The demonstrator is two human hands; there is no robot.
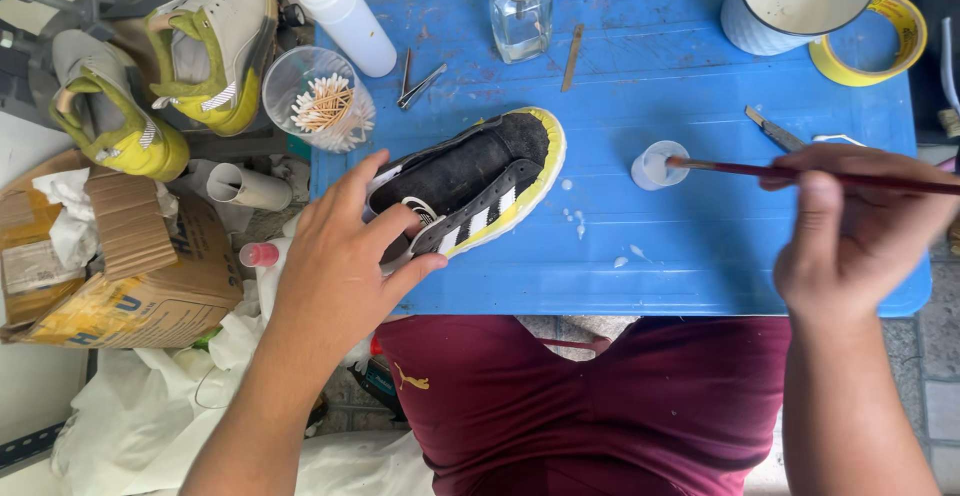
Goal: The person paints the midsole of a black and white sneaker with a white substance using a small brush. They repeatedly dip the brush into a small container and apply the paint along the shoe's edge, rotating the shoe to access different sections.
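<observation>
L hand (pixel 345 256): fingers clamped on heel end of black shoe (pixel 470 181), lying on blue table (pixel 700 256).
R hand (pixel 860 231): closed on thin brush (pixel 780 171); tip in small cup (pixel 657 165) just left of it.
Step, prob.: loading brush w/ white liquid. Next stroke needs shoe steady.
Left of L hand: brown cardboard box (pixel 130 276), yellow-blue print.
Beyond: squeeze bottle (pixel 340 11), glass pump bottle (pixel 520 11).
Beyond R hand: yellow tape roll (pixel 895 41).

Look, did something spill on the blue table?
Yes. Small white drops lie on the blue table between the black shoe and the little cup where the brush dips.
</observation>
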